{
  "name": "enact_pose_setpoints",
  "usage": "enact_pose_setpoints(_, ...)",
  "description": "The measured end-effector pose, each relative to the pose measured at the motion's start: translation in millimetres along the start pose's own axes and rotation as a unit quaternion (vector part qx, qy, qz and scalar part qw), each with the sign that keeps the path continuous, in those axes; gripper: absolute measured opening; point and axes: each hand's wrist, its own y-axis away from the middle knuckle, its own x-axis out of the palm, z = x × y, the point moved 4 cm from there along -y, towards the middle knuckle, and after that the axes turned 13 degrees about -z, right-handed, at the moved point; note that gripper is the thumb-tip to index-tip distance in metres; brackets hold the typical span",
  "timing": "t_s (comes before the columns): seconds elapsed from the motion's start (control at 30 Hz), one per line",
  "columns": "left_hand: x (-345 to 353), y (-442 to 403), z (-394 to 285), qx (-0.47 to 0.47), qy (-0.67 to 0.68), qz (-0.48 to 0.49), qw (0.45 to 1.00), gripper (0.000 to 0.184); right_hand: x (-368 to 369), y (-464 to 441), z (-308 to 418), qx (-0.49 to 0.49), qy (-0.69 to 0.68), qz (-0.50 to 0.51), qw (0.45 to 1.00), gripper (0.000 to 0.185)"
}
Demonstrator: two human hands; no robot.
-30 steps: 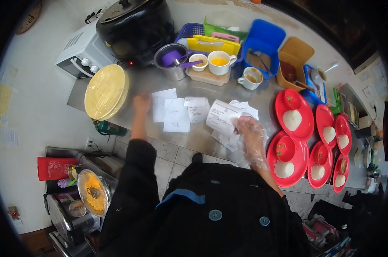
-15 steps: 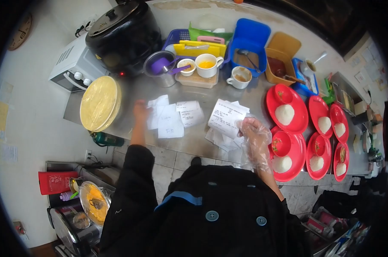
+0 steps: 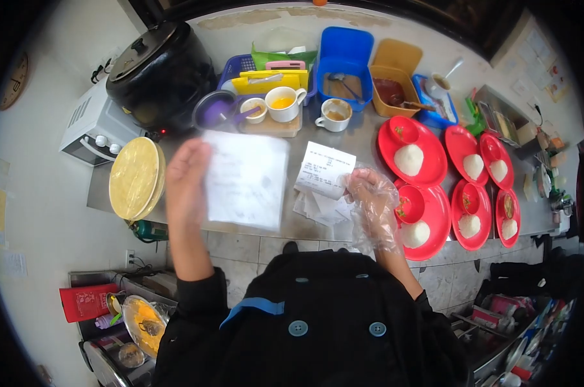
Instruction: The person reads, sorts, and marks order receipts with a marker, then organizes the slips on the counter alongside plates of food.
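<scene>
My left hand (image 3: 187, 173), bare, is raised above the steel counter and pinches a white sheet of paper (image 3: 245, 180) by its left edge. Motion blurs the sheet, so any writing on it is unreadable. In a clear plastic glove, my right hand (image 3: 371, 197) closes on the lower right corner of a printed receipt (image 3: 323, 169). Beneath that receipt lie several loose paper slips (image 3: 324, 209) on the counter. To the right of my gloved hand stand several red plates (image 3: 437, 213), each with a mound of white rice (image 3: 415, 234).
A black soup warmer (image 3: 160, 77) and stacked yellow plates (image 3: 135, 177) stand at the left. Along the back are a cup of yellow liquid (image 3: 283, 103), another white cup (image 3: 335, 116), a blue container (image 3: 345, 48) and a brown container (image 3: 395, 58). A white oven (image 3: 97, 126) sits behind the plates.
My left hand has picked up paper from the counter and lifted it toward me. My right hand stays on the receipt. The whole view has shifted slightly.
</scene>
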Motion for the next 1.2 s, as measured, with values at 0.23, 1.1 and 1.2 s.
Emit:
enact_pose_setpoints(0.23,82,42,59,-0.157,0.042,0.146,0.976,0.011,-4,13,10,-0.024,0.01,-0.004,1.0,0.015)
enact_pose_setpoints(1.1,187,58,90,-0.155,-0.034,0.275,0.948,0.026,-167,70,38,-0.14,-0.063,-0.403,0.902,0.028)
enact_pose_setpoints(1.2,209,71,92,-0.174,-0.019,0.308,0.935,0.027,-179,74,41,-0.133,-0.069,-0.419,0.896,0.028)
